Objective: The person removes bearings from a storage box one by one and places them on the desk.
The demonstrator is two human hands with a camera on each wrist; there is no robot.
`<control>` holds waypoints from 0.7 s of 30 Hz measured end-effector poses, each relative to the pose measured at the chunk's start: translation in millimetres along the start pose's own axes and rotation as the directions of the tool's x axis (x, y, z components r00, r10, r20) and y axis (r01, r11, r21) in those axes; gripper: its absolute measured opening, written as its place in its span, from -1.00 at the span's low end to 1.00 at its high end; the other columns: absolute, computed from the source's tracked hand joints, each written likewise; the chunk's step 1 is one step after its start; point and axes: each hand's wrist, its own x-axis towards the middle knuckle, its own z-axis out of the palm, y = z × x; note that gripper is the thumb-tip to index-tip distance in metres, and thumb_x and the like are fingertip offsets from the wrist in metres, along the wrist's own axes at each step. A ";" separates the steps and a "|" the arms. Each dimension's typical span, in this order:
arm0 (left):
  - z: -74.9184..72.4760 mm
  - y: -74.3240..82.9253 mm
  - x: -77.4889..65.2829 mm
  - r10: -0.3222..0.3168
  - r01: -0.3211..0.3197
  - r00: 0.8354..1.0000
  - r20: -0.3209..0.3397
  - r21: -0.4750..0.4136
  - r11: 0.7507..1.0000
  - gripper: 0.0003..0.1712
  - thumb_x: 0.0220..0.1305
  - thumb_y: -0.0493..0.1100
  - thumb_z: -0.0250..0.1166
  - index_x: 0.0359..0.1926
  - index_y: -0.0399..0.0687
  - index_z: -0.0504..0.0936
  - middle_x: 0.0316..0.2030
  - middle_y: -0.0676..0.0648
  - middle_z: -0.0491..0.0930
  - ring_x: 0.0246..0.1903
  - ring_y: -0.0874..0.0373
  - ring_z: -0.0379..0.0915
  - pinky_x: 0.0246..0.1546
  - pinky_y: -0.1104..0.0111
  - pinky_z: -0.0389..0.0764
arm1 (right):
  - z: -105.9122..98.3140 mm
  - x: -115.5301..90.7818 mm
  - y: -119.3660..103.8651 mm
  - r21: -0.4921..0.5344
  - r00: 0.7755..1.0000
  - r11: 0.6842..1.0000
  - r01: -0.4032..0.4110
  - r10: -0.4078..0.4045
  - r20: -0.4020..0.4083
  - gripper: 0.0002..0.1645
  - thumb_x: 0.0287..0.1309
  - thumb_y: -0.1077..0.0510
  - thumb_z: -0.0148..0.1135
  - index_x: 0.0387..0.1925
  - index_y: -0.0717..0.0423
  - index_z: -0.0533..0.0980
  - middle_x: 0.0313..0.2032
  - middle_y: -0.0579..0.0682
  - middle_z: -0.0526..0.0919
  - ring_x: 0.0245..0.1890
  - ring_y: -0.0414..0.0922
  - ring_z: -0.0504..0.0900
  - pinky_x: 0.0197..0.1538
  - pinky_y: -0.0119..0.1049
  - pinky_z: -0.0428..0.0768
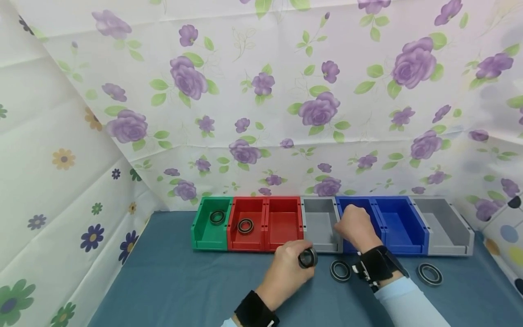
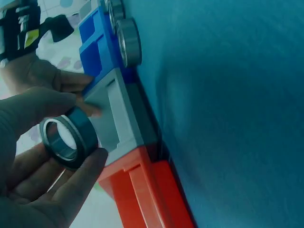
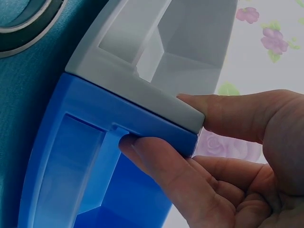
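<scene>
My left hand [image 1: 284,268] pinches a dark ball bearing [image 1: 308,258] with a metal rim between thumb and fingers, just in front of the grey bin [image 1: 320,249]. In the left wrist view, that bearing [image 2: 85,132] is tilted, with its hole showing. My right hand [image 1: 356,225] grips the adjoining side walls of the grey bin and the blue bin [image 1: 351,248] beside it. The right wrist view has the thumb on the grey wall [image 3: 183,110] and the index finger inside the blue wall [image 3: 161,133]. Another bearing [image 1: 333,271] lies on the table between the hands.
The bin row also includes a green bin [image 1: 209,244] and a red bin [image 1: 245,246], each containing a bearing. A second red bin [image 1: 283,245], second blue bin [image 1: 404,250] and right-hand grey bin [image 1: 451,250] complete it. A bearing [image 1: 438,279] lies at right on the blue tablecloth [image 1: 184,286].
</scene>
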 end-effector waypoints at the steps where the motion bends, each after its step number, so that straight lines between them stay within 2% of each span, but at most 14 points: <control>1: 1.7 -0.1 -0.3 0.001 -0.001 1.000 0.024 0.010 1.000 -0.43 -0.09 -0.16 0.47 0.04 0.11 0.55 -0.06 0.18 0.50 -0.08 0.36 0.35 -0.11 0.53 0.38 | 0.4 0.2 0.0 -0.002 1.000 1.000 0.001 -0.001 0.002 -0.81 -0.06 0.16 0.24 -0.61 0.18 0.46 -0.65 0.02 0.44 -0.66 -0.10 0.45 -0.64 -0.31 0.40; 5: 8.7 1.5 0.3 -0.041 0.035 0.989 0.140 0.044 0.998 -0.42 -0.13 -0.20 0.50 0.01 0.13 0.58 -0.10 0.21 0.50 -0.11 0.37 0.36 -0.13 0.45 0.44 | 0.4 0.6 0.7 -0.009 1.000 1.000 0.001 -0.001 0.006 -0.81 -0.06 0.15 0.23 -0.61 0.18 0.46 -0.65 0.02 0.44 -0.65 -0.10 0.45 -0.63 -0.30 0.40; 9: 15.2 3.9 1.1 -0.109 0.093 0.971 0.211 0.082 0.992 -0.46 -0.16 -0.17 0.51 -0.04 0.13 0.61 -0.15 0.21 0.51 -0.16 0.40 0.36 -0.17 0.44 0.46 | 0.3 -0.7 0.2 -0.006 1.000 1.000 0.002 -0.002 0.007 -0.80 -0.05 0.16 0.23 -0.62 0.18 0.46 -0.67 0.01 0.41 -0.66 -0.09 0.44 -0.64 -0.30 0.39; 12: 19.2 5.0 2.4 -0.141 0.119 0.962 0.236 0.102 0.988 -0.49 -0.19 -0.14 0.53 -0.09 0.14 0.63 -0.20 0.21 0.50 -0.21 0.41 0.35 -0.21 0.46 0.47 | 0.0 -1.6 -0.7 0.000 1.000 1.000 0.000 0.000 0.004 -0.80 -0.04 0.16 0.23 -0.63 0.18 0.46 -0.68 0.00 0.40 -0.67 -0.10 0.44 -0.65 -0.31 0.38; 21: 29.2 5.0 7.7 -0.163 0.113 0.949 0.269 0.192 0.975 -0.49 -0.19 -0.19 0.51 -0.09 0.13 0.64 -0.22 0.20 0.49 -0.26 0.41 0.32 -0.31 0.51 0.45 | -0.2 -0.9 -0.7 -0.012 1.000 1.000 0.008 -0.008 0.000 -0.81 -0.04 0.15 0.23 -0.57 0.20 0.46 -0.64 0.02 0.44 -0.65 -0.09 0.44 -0.63 -0.30 0.39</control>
